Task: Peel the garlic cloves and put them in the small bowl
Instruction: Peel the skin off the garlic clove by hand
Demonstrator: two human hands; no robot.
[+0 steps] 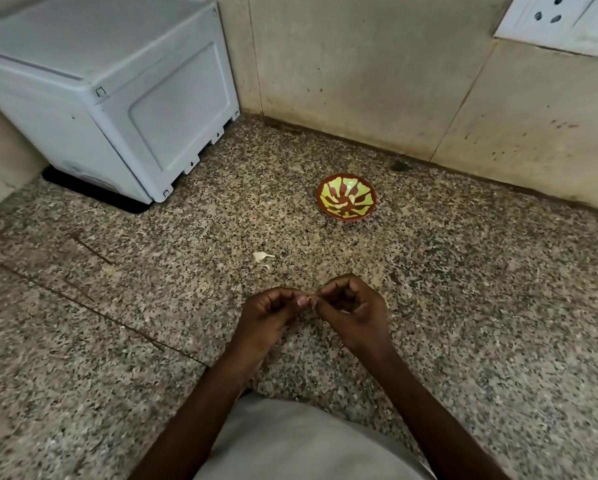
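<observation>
Oddly, the garlic clove (310, 302) itself was almost entirely hidden: only a pale sliver showed where the fingertips of the two hands met, too small to tell how much skin it carried. The left hand (268, 315) was curled, its grip clamped on that sliver between thumb and forefinger, one nail turned to the camera. The right hand (351, 308) was bunched in the same way, thumb and forefinger pinching the clove from the other side, the other fingers folded into the palm. Both forearms rose from the bottom edge, cut off there, over a light garment. The hands hung just above the speckled tabletop (463, 306). A scrap of white peel (262, 256) lay on the stone beyond them, between the hands and the small bowl (346, 201), which sat well apart near the wall, patterned in green and brown. A grey plastic box (110, 88) stood at back left, its far side out of frame, and a wall socket (564, 22) was clipped by the top right corner.
</observation>
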